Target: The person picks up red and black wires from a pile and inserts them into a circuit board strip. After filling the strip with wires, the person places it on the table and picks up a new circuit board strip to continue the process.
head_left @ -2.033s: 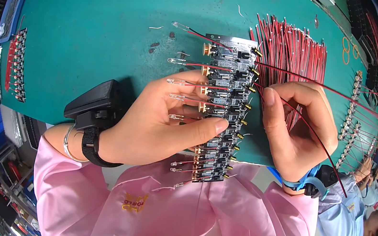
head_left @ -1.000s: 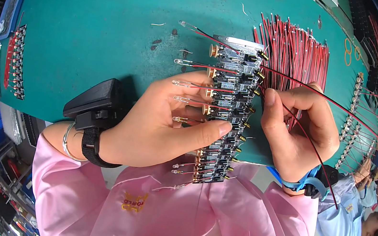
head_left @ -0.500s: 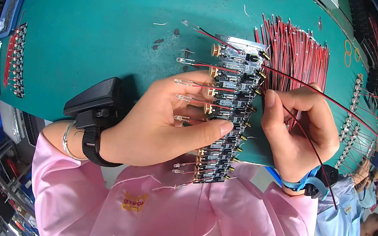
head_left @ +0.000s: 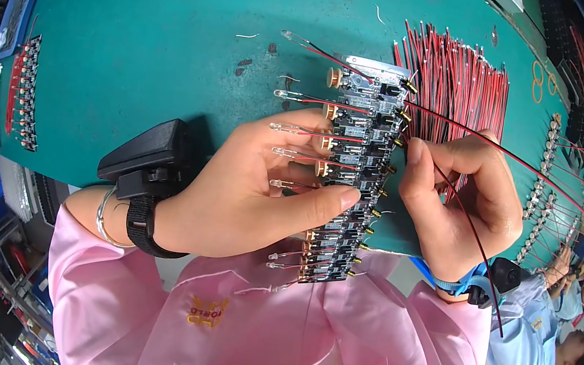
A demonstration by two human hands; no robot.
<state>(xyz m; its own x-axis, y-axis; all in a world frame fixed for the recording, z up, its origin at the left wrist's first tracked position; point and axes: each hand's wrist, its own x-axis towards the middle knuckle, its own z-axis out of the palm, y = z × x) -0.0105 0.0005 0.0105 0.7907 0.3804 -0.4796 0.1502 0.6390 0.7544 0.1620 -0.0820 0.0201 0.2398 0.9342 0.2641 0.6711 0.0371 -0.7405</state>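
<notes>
My left hand (head_left: 247,184) grips a long strip of joined circuit boards (head_left: 370,130), thumb on its face and fingers behind. Clear LEDs (head_left: 288,95) on red and black leads stick out from its left side, beside copper-coloured coils (head_left: 334,78). Small brass-coloured parts line the right edge. My right hand (head_left: 465,196) pinches a thin red-and-black wire (head_left: 475,234) between thumb and forefinger, its near end at the strip's right edge and its tail hanging past my wrist. A second wire (head_left: 519,156) runs from the strip out to the right, over my right hand.
A thick bundle of red and black wires (head_left: 462,87) lies on the green table mat (head_left: 179,32) behind my right hand. Another board strip (head_left: 28,93) rests at far left. More strips (head_left: 547,159) and rubber bands (head_left: 537,82) lie at right. Co-workers (head_left: 532,336) sit beyond on the right.
My right hand has shifted slightly left toward the strip. The pinched wire's tail has swung a little lower and left. The left hand and strip have hardly moved.
</notes>
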